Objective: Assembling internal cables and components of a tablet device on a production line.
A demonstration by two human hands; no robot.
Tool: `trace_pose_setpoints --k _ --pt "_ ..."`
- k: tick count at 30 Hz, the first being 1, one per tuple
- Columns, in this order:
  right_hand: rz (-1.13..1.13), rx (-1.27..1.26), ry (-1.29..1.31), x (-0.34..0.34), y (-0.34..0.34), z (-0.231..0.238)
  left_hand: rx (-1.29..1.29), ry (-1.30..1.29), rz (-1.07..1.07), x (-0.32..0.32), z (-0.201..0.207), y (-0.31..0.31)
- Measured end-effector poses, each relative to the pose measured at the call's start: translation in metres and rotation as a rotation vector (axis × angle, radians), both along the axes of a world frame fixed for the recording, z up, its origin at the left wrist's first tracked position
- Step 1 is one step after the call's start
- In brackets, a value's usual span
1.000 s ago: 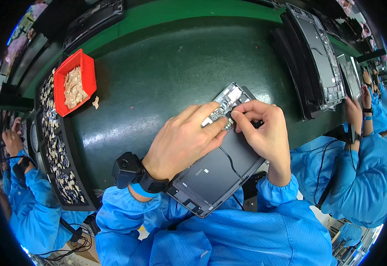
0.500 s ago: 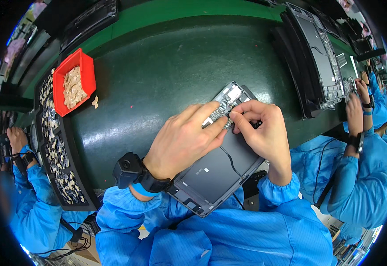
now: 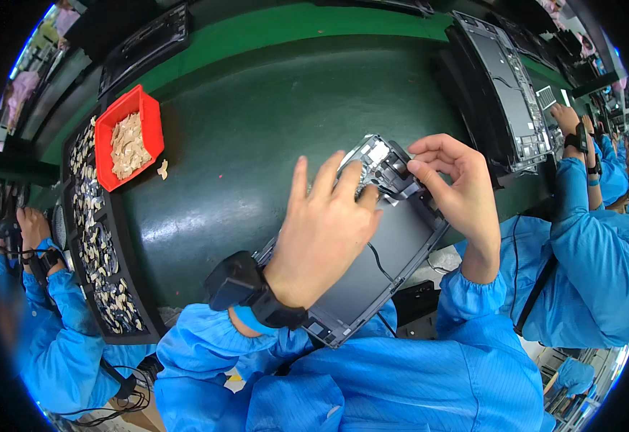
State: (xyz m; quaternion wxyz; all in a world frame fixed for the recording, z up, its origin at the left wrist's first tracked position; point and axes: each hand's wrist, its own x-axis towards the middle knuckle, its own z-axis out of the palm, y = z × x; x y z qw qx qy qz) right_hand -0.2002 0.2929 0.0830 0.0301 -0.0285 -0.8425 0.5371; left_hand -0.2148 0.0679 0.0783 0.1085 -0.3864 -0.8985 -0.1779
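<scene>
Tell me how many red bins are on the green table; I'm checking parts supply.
1. The red bin sits at the table's far left, holding pale scraps, beside a long black tray. Others may be hidden out of frame.

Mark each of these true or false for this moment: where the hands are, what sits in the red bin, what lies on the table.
1. Both hands rest on the dark flat panel. True: the left hand lies over it, and the right hand pinches its top corner.
2. The red bin holds blue screws. False: it holds pale, tan flakes.
3. The table is green. True.
4. The left wrist is bare. False: it wears a black wrist device.
</scene>
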Motion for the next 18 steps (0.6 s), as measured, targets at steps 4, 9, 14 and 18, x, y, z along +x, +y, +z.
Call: trace_pose_setpoints --k 4,9,14,18 --pt "0.042 -0.087 0.039 -0.004 0.002 -0.008 0.378 -0.135 -0.145 -0.008 -0.013 0.023" --pt "-0.213 -0.188 0.166 -0.008 0.023 -0.032 0.347 -0.207 -0.201 -0.015 -0.020 0.029" --pt "-0.278 -0.112 0.191 0.001 0.029 -0.064 0.215 -0.023 -0.274 -0.016 -0.021 0.033" --pt "-0.330 -0.151 0.256 0.001 0.027 -0.064 0.150 0.031 -0.304 -0.017 -0.018 0.034"
